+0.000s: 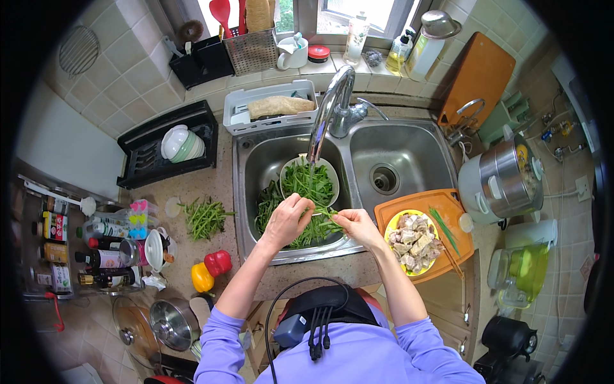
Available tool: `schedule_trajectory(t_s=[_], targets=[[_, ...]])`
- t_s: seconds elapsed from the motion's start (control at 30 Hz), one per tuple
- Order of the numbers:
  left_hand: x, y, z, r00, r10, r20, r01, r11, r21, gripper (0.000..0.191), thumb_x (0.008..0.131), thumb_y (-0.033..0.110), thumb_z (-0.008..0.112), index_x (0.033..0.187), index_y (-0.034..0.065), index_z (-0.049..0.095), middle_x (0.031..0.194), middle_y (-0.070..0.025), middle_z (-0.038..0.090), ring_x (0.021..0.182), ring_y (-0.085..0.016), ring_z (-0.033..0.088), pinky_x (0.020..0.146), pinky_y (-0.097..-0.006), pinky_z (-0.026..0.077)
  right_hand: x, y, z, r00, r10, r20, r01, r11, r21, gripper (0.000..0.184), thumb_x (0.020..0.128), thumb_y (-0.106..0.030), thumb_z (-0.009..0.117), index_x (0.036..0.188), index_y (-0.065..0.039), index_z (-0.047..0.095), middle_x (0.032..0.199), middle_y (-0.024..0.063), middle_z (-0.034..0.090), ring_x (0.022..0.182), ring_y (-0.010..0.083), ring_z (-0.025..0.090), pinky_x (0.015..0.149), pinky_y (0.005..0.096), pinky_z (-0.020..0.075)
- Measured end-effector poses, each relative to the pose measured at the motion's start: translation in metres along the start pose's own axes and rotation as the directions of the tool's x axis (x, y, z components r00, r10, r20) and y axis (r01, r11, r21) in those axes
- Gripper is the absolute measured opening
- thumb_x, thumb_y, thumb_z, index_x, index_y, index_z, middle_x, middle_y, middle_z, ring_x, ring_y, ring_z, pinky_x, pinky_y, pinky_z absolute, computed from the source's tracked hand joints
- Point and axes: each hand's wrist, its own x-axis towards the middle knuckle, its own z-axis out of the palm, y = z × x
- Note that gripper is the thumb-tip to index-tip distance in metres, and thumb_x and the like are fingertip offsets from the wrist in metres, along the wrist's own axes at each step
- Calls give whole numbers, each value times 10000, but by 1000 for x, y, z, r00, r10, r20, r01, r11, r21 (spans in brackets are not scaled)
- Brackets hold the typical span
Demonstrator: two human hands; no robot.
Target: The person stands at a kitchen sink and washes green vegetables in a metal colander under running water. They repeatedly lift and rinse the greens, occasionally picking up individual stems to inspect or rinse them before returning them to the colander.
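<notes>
Over the left basin of a steel double sink (355, 194), my left hand (288, 221) and my right hand (359, 229) pinch a leafy green stem (327, 211) between them. Its leaves hang by the right fingertips. Just beyond the hands, a white bowl (336, 174) in the basin is heaped with leafy greens (307, 185). More dark greens (268, 204) lie in the basin left of the bowl. The curved chrome faucet (322, 125) reaches over the bowl, and a thin stream of water seems to fall from it.
Right of the sink, an orange cutting board (383, 211) carries a yellow-rimmed plate of raw meat chunks (415, 240), scallion pieces (443, 230) and chopsticks (453, 264). To the left are cut green stems (206, 218), red (218, 262) and yellow bell peppers (202, 279), and a black dish rack (168, 144).
</notes>
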Motion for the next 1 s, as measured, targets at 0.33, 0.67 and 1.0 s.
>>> schedule_trajectory(t_s=[0.33, 0.67, 1.0], targets=[[-8, -7, 7, 998, 32, 61, -39, 994, 106, 100, 788, 109, 651, 829, 70, 568, 771, -80, 510, 740, -249, 566, 662, -369, 449, 2, 3, 0, 997, 1, -72, -5, 999, -47, 198, 875, -196, 639, 849, -6, 688, 666, -53, 587, 571, 22, 456, 515, 213, 363], [-3, -19, 37, 944, -240, -228, 279, 947, 160, 52, 783, 96, 607, 796, 60, 572, 810, -120, 578, 707, -292, 593, 649, -424, 472, 10, 3, 39, 939, -170, -300, 78, 952, -297, 231, 838, -202, 638, 791, 21, 674, 563, 4, 561, 529, 62, 466, 501, 259, 372], [8, -5, -18, 870, -492, -1, 460, 815, -352, 167, 961, 162, 463, 1011, 21, 537, 900, -151, 578, 867, -285, 569, 791, -373, 450, -4, -7, 0, 997, -56, -61, 49, 993, -111, 263, 890, -253, 629, 884, 4, 688, 627, -48, 561, 545, 29, 445, 506, 222, 369]])
